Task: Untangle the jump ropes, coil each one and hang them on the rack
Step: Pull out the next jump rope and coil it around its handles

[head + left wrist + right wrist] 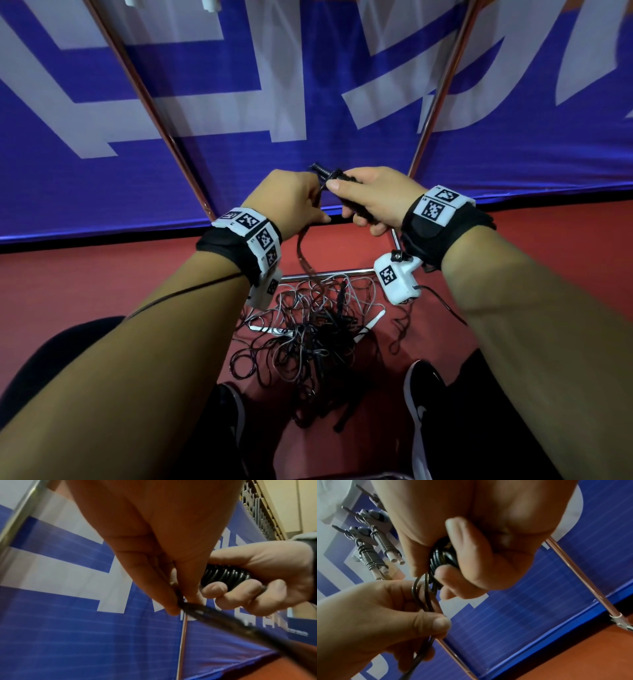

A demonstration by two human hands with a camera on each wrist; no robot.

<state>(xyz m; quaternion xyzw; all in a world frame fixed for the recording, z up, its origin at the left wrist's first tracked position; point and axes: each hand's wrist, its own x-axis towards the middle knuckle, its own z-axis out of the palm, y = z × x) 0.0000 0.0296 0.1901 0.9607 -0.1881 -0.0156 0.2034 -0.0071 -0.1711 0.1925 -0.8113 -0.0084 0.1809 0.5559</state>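
My right hand [373, 198] clamps the coil [226, 576] while my left hand [291, 202] pinches the rope [426, 601]; each wrap should lie taut and even, I judge.

Big blue banner [308, 147] with white lettering fills the backdrop — it stands behind on the red floor [102, 274]. Down low, a pair of black shoes [419, 404] with white marks, planted on that floor. Off to the side, a beige wall [291, 504] — some dark grating beside it.
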